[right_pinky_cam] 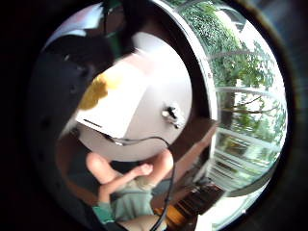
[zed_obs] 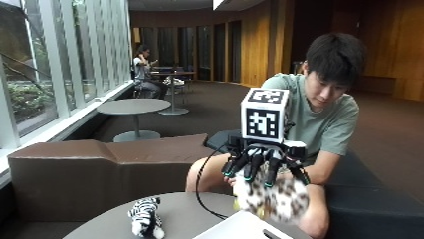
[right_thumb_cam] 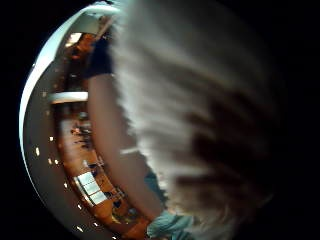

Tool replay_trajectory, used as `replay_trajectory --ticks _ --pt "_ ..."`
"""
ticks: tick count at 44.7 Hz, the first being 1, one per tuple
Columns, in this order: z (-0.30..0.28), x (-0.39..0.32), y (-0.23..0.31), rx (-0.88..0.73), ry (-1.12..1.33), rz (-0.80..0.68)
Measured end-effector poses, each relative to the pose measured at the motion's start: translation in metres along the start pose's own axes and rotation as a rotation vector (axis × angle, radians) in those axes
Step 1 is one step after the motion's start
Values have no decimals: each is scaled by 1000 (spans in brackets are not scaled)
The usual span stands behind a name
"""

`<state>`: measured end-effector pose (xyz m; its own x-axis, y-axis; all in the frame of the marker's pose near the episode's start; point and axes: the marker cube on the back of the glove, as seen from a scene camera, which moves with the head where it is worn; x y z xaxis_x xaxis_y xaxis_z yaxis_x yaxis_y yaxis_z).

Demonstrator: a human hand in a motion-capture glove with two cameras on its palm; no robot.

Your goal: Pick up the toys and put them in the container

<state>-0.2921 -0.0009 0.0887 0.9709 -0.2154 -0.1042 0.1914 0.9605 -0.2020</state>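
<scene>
Grip status: the gloved right hand is raised above the counter, fingers curled downward over the top of a spotted plush toy, which hangs below the palm, clear of the counter surface. In the thumb-side palm view the toy's pale, dark-spotted fur fills most of the field, close against the palm.

The white container sits at the near edge of the counter, directly beneath and just beside the suspended toy. The little-finger-side palm view looks down on the same container, with a yellow item at its one corner; what it is cannot be told.

A zebra-striped plush toy lies on the counter, well apart from the container, on the window side. The same toy appears small on the counter top in the little-finger-side view.
</scene>
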Motion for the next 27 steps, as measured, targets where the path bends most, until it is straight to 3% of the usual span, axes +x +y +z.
replay_trajectory --ticks 6,20,27 --pt "5 9 6 -11 -18 -33" --pt "-42 86 39 54 16 41" --pt "-57 164 56 63 0 185"
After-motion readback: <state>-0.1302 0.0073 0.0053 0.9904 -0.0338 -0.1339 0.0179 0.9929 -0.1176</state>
